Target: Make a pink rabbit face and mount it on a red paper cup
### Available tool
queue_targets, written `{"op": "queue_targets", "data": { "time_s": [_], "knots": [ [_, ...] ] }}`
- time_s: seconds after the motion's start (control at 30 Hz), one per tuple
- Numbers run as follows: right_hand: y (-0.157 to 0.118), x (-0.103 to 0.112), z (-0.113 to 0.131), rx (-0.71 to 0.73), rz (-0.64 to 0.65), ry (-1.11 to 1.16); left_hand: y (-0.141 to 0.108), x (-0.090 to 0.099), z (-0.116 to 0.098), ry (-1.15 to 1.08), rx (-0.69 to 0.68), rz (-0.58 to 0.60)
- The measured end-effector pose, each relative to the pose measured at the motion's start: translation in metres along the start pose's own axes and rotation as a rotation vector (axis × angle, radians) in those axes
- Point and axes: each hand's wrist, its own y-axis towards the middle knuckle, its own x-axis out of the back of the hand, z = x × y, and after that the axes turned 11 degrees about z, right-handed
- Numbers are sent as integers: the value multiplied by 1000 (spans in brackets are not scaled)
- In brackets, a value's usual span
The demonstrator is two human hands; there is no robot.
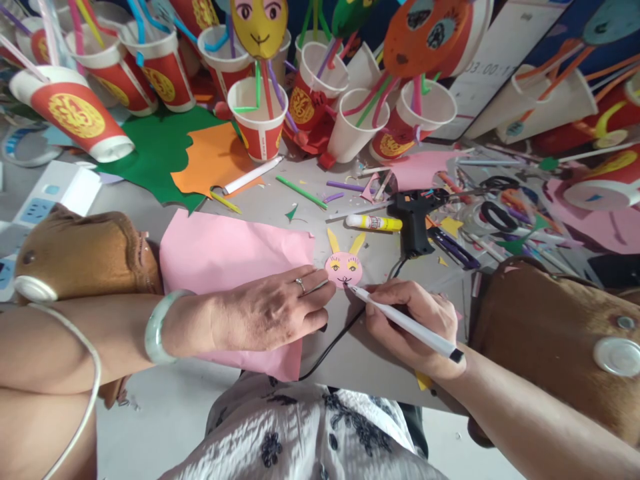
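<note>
A small pink paper rabbit face (pixel 343 268) with yellow ears lies flat on the table, its eyes, lashes and mouth drawn on. My left hand (pixel 280 308) rests palm down beside it, fingers stretched out and fingertips against its left edge; the thumb is hidden. In my right hand (pixel 413 320) is a white marker (pixel 407 325), gripped like a pen, with its tip at the face's lower edge near the mouth. Under my left hand and forearm spreads a large pink paper sheet (pixel 225 250).
A yellow glue stick (pixel 374 223) and black glue gun (pixel 413 223) lie beyond the face; the gun's cord runs below it. Red-and-white paper cups (pixel 257 120) with straws line the back. Green paper (pixel 150 157) and orange paper (pixel 213 160) lie at left, scraps and scissors (pixel 495 213) at right.
</note>
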Motion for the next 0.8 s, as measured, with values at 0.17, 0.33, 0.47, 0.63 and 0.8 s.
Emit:
{"op": "queue_targets", "data": {
  "time_s": [0.17, 0.33, 0.47, 0.63, 0.8],
  "knots": [
    [1, -1, 0, 30, -14, -9, 0, 0, 0, -13, -3, -6],
    [2, 0, 0, 25, -21, -2, 0, 1, 1, -28, -2, -24],
    [2, 0, 1, 13, -2, 5, 0, 1, 1, -32, -5, -13],
    [3, 0, 1, 20, 5, 9, -1, 1, 0, -54, -1, -38],
    [2, -1, 1, 19, -11, -1, -1, 3, 0, -34, 0, -8]
  ]
}}
